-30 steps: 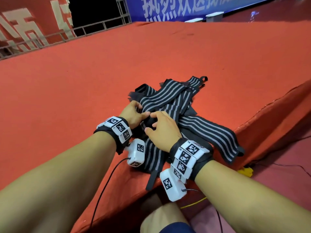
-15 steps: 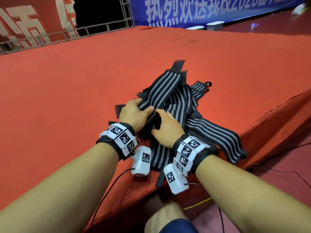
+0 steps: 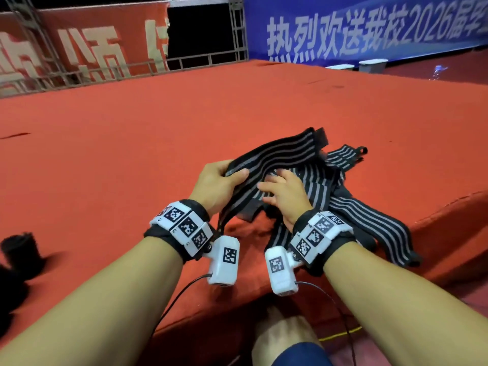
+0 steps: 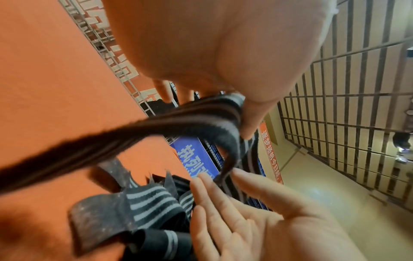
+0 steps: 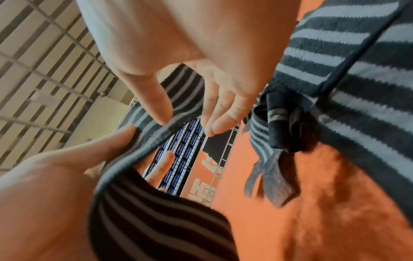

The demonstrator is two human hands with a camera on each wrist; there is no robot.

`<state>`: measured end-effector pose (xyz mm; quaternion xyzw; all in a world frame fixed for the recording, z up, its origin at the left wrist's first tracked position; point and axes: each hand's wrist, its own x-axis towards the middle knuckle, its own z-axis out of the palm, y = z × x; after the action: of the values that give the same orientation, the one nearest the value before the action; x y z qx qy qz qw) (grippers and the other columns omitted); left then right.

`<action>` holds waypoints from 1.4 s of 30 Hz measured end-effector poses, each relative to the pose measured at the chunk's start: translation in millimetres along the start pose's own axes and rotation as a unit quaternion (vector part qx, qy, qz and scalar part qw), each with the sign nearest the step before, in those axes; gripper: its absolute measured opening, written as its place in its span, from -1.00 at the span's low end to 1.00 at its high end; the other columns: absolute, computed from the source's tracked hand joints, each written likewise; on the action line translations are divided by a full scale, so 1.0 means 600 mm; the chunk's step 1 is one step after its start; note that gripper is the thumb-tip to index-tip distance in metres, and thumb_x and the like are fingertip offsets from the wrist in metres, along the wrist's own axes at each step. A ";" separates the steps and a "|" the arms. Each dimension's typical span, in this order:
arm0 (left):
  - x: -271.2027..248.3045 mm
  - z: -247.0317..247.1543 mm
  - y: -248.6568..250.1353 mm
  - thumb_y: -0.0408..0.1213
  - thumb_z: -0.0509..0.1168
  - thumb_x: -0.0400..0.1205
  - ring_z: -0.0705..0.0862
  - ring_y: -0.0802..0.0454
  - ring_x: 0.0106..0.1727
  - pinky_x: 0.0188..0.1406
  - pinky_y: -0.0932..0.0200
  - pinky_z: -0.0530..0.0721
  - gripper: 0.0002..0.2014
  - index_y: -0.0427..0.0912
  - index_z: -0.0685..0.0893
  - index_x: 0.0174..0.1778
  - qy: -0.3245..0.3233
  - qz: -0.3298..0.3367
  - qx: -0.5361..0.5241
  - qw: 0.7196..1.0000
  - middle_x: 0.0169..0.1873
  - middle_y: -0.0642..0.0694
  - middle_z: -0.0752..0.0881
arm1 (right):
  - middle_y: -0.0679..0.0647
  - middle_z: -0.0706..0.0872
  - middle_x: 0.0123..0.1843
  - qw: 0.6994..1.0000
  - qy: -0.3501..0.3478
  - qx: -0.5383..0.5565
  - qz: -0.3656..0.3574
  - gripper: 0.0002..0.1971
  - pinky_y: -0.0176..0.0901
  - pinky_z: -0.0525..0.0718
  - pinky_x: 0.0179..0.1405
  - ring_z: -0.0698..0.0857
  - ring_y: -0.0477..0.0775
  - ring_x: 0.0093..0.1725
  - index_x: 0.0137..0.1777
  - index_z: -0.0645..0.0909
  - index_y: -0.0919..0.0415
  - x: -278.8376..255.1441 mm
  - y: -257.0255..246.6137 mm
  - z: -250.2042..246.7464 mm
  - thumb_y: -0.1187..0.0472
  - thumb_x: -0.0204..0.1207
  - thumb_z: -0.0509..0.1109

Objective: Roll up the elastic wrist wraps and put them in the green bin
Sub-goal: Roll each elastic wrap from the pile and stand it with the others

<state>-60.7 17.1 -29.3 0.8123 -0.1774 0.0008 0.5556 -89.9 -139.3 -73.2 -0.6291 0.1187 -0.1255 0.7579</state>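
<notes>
At about nine o'clock of the pile, the left hand (image 3: 215, 180) pinches one end of a lifted wrist wrap (image 3: 277, 157), so the step looks like freeing one wrap to roll; next it probably needs pulling clear and coiling from that end. The right hand (image 3: 284, 192), fingers spread and loose, rests on the striped black-and-grey wraps (image 3: 369, 223) heaped on the red carpet (image 3: 132, 141). No green bin shows.

School event venue: red-carpeted stage (image 3: 132, 128), banners (image 3: 369, 30), truss (image 3: 237, 27).

Two hands (image 3: 219, 180) (image 3: 284, 196) work a tangled heap of striped wrist wraps (image 3: 324, 186), exact number unclear; two banners (image 3: 369, 30) (image 3: 79, 48) hang behind
</notes>
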 end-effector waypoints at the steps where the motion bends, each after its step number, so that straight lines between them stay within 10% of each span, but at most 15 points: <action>1: -0.006 -0.009 -0.002 -0.26 0.42 0.68 0.79 0.09 -0.20 0.01 0.04 0.76 -0.90 -0.04 0.82 -0.11 -0.007 0.006 0.004 1.000 -0.25 0.04 0.84 | 0.07 0.67 0.04 0.999 0.003 0.036 -0.001 -0.47 -0.27 0.69 -0.31 0.72 -0.06 -0.09 0.47 0.41 0.40 -0.001 -0.001 0.005 0.51 0.52 0.47; 5: -0.029 -0.041 -0.017 -0.39 0.39 0.69 0.77 0.18 -0.23 -0.12 0.17 0.70 -0.82 0.01 0.77 -0.10 -0.008 0.028 0.060 0.998 -0.29 0.16 0.81 | 0.10 0.73 -0.05 0.992 0.046 0.111 -0.026 -0.75 -0.12 0.67 -0.27 0.76 0.02 -0.14 0.09 0.54 0.17 -0.004 -0.014 0.027 0.32 0.54 0.54; 11: -0.055 -0.083 -0.041 -0.46 0.33 0.57 0.79 -0.07 -0.04 0.12 -0.10 0.77 -0.75 0.05 0.71 -0.14 0.066 -0.028 0.107 0.992 -0.23 0.08 0.81 | 0.06 0.75 -0.02 0.982 0.085 0.158 -0.053 -0.64 -0.16 0.66 -0.23 0.73 -0.02 -0.16 0.27 0.65 0.16 -0.015 -0.045 0.031 0.08 0.51 0.49; 14: -0.064 -0.098 -0.044 -0.33 0.28 0.45 0.80 -0.20 -0.09 0.02 -0.19 0.79 -0.86 -0.03 0.70 -0.21 0.086 -0.081 0.114 0.986 -0.25 -0.07 0.82 | 0.03 0.73 -0.20 0.984 0.074 0.149 -0.065 -0.97 -0.24 0.57 -0.32 0.70 -0.04 -0.28 0.05 0.67 0.09 -0.024 -0.053 0.027 0.19 0.69 0.40; 20: -0.069 -0.087 -0.042 -0.35 0.16 0.33 0.61 -0.12 -0.40 -0.36 0.00 0.58 -0.75 0.12 0.64 -0.35 0.082 -0.068 0.055 0.993 -0.46 -0.04 0.73 | 0.02 0.76 -0.04 0.995 -0.043 -0.023 -0.084 -0.85 -0.19 0.67 -0.20 0.74 -0.02 -0.12 0.11 0.74 0.10 -0.048 -0.034 0.058 0.26 0.58 0.53; 26: -0.073 -0.097 -0.015 -0.44 0.18 0.49 0.57 -0.05 -0.33 -0.28 0.01 0.52 -0.77 0.02 0.55 -0.32 0.158 -0.057 -0.008 0.986 -0.38 -0.04 0.66 | -0.02 0.72 0.21 0.976 -0.082 -0.179 -0.097 -0.54 -0.14 0.61 0.25 0.68 -0.06 0.22 0.33 0.67 0.15 -0.066 -0.019 0.069 0.06 0.47 0.64; 31: -0.071 -0.120 -0.012 -0.45 0.11 0.45 0.44 -0.03 -0.31 -0.31 0.03 0.40 -0.75 0.07 0.47 -0.30 0.262 -0.043 -0.077 0.961 -0.36 0.03 0.55 | -0.07 0.78 -0.22 0.956 -0.202 -0.201 -0.071 -0.77 -0.11 0.73 -0.02 0.74 -0.08 -0.15 0.06 0.75 0.27 -0.084 -0.014 0.074 0.25 0.46 0.65; 37: -0.078 -0.147 -0.021 -0.45 0.12 0.48 0.34 -0.01 -0.27 -0.36 0.07 0.31 -0.78 0.03 0.38 -0.28 0.344 -0.051 -0.129 0.929 -0.32 0.06 0.43 | 0.16 0.80 -0.08 0.899 -0.295 -0.311 -0.083 -0.67 0.24 0.77 0.07 0.76 0.08 -0.16 -0.01 0.66 0.14 -0.095 -0.008 0.086 0.39 0.32 0.68; 42: -0.087 -0.165 -0.033 -0.47 0.17 0.43 0.59 -0.02 -0.13 -0.13 0.06 0.61 -0.78 0.01 0.47 -0.31 0.345 -0.048 -0.118 0.930 -0.16 0.13 0.67 | 0.04 0.79 -0.01 0.909 -0.222 -0.325 -0.140 -0.93 0.26 0.68 0.24 0.75 0.12 0.06 -0.06 0.65 0.09 -0.095 0.004 0.101 0.24 0.57 0.50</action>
<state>-84.5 127.8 -19.7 0.6981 0.0658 0.2330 0.6738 -122.7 -63.6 -63.4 -0.8622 -0.1075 -0.0424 0.4931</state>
